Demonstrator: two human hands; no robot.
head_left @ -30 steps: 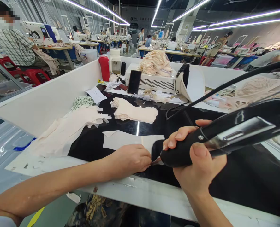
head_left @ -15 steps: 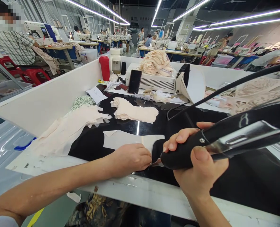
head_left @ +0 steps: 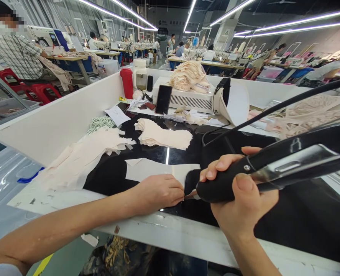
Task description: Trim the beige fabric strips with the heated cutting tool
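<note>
My left hand (head_left: 161, 193) is closed on the lower edge of a pale fabric piece (head_left: 151, 169) lying on the black tabletop (head_left: 299, 226). Wrapped around a black handheld tool (head_left: 218, 188) is my right hand (head_left: 241, 191), its thumb near a metal lever. The tool's narrow tip meets the fabric edge beside my left fingertips; the exact contact is too small to tell. Behind the piece lies a stack of cream fabric pieces (head_left: 164, 135). More cream pieces (head_left: 83, 157) are heaped at the left.
A phone (head_left: 163, 99) leans on a white vented box (head_left: 187, 100) topped with a fabric bundle (head_left: 189, 76). A red bottle (head_left: 126, 83) stands near the back left corner. The tool's black cable (head_left: 256, 115) arcs across the right. A seated person (head_left: 14, 50) is beyond the left wall.
The tool in my right hand has tilted and shifted very slightly, and its tip shows a little more clearly. My left hand has stayed in place.
</note>
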